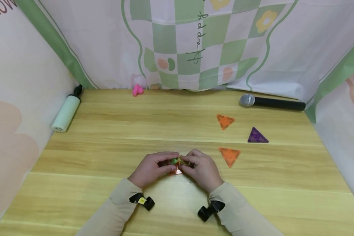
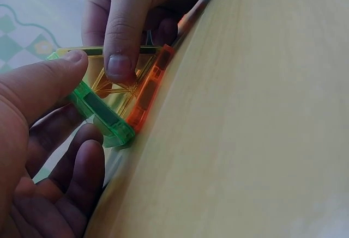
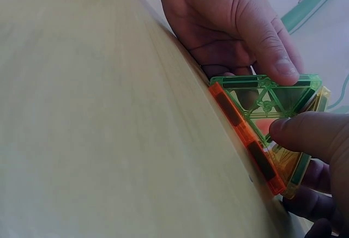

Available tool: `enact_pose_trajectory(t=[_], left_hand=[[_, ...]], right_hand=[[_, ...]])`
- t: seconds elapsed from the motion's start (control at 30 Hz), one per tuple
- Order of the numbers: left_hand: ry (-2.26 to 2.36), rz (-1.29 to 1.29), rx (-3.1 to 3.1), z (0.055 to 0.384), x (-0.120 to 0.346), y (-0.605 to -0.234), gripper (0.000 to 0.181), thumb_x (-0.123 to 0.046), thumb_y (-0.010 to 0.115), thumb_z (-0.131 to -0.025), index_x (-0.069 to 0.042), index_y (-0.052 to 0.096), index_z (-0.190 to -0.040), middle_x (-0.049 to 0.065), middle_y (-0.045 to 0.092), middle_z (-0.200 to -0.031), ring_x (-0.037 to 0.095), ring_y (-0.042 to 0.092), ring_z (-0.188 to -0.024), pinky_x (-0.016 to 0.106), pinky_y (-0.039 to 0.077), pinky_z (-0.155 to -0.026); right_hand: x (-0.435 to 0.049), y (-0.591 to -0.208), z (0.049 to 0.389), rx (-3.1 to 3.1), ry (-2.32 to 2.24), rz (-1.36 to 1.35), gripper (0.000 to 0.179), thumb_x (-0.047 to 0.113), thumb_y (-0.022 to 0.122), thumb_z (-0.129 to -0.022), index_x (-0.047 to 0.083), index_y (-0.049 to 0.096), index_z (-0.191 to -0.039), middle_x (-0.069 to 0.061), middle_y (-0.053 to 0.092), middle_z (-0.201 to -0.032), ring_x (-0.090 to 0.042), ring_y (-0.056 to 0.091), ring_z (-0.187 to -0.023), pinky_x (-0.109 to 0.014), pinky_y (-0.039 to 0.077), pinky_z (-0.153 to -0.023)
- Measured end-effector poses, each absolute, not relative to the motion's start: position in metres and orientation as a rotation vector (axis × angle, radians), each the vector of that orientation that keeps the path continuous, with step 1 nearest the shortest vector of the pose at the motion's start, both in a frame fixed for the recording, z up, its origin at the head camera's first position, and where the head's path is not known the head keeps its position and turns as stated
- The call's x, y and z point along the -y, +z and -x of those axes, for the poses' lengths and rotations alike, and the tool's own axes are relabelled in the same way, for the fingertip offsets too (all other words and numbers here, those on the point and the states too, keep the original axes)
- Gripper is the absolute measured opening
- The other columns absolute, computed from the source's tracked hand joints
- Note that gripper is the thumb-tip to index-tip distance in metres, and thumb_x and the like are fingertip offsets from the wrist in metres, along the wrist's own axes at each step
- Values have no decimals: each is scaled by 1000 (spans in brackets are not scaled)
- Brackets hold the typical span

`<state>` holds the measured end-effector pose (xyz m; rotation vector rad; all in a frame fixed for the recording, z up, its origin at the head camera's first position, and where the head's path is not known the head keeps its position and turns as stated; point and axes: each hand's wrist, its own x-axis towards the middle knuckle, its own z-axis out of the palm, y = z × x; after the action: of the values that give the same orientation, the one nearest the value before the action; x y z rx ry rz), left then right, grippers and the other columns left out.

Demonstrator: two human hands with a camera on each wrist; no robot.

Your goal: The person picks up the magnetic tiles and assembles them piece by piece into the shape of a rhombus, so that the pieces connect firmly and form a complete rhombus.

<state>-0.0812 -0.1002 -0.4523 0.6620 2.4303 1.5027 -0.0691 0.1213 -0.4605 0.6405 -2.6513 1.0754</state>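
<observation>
Head view: tile cluster [image 1: 177, 171] sits low-center on the table [image 1: 91, 157], b/w L hand [image 1: 151, 168] at its 9 o'clock & R hand [image 1: 203, 168] at its 3, both part-closed on it; prob. gripped from opp. sides so neither wall tips. Far orange tile [image 1: 225, 121] lies loose approx. 2 o'clock of it, purple tile [image 1: 257, 136] b/w 2 & 3, near orange tile [image 1: 230, 156] approx. 3, prob. parked in easy R reach. Only this cam gets mic [image 1: 272, 102] at 2, pale green tube [image 1: 66, 113] at 10, pink bit [image 1: 137, 89] at 11. L wrist view: green tile [image 2: 101, 110] & yellow tile [image 2: 113, 93] stand tilted, orange base tile [image 2: 152, 88] under them, edge along table; L thumb's on green's upper corner, fingers bent below (contact? can't tell); R thumb presses yellow's near face, prob. steadying it. R wrist view: shows green's lattice face, nearly edge-on in L cam; L thumb on green's top rim, approx. 12 o'clock, R thumb from 3, R fingers behind yellow approx. 4, i.e. a pinch.
</observation>
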Motion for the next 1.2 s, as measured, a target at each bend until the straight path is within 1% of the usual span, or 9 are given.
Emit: enact_pose_trajectory(t=[0.2, 0.4, 0.73, 0.8, 1.2], left_hand=[[1507, -652, -2421, 81, 100, -452, 42, -26, 76, -89, -27, 69, -130, -12, 61, -136, 7, 64, -102, 31, 53, -90], [1497, -664, -2424, 81, 101, -453, 42, -28, 76, -89, -28, 68, -131, -12, 61, -137, 7, 64, -102, 30, 54, -89], [1515, -671, -2418, 81, 100, -454, 42, -28, 75, -89, -28, 69, -130, -11, 61, -137, 8, 64, -102, 29, 54, -88], [1517, -659, -2414, 81, 100, -452, 41, -28, 76, -89, -29, 69, -130, -12, 61, -136, 8, 64, -101, 29, 54, -87], [1510, -655, -2425, 81, 100, -452, 42, -24, 76, -89, -28, 69, -130, -11, 63, -133, 8, 64, -94, 28, 54, -83]], right_hand=[[-121, -462, 69, 2650, 1070, -644, 30, 18, 87, -79, 12, 79, -108, 10, 62, -89, -2, 54, -70, -21, 47, -60], [-121, -461, 70, 2662, 1064, -643, 30, 18, 87, -79, 12, 79, -108, 10, 62, -89, -2, 53, -70, -21, 47, -60], [-121, -461, 70, 2665, 1072, -642, 30, 18, 87, -79, 12, 79, -108, 10, 62, -89, -2, 53, -70, -21, 47, -60], [-121, -461, 70, 2668, 1077, -638, 30, 18, 87, -79, 12, 79, -108, 11, 62, -89, -2, 54, -71, -21, 48, -60], [-121, -461, 69, 2664, 1088, -638, 31, 19, 87, -79, 13, 79, -108, 11, 61, -89, -2, 53, -70, -21, 47, -60]])
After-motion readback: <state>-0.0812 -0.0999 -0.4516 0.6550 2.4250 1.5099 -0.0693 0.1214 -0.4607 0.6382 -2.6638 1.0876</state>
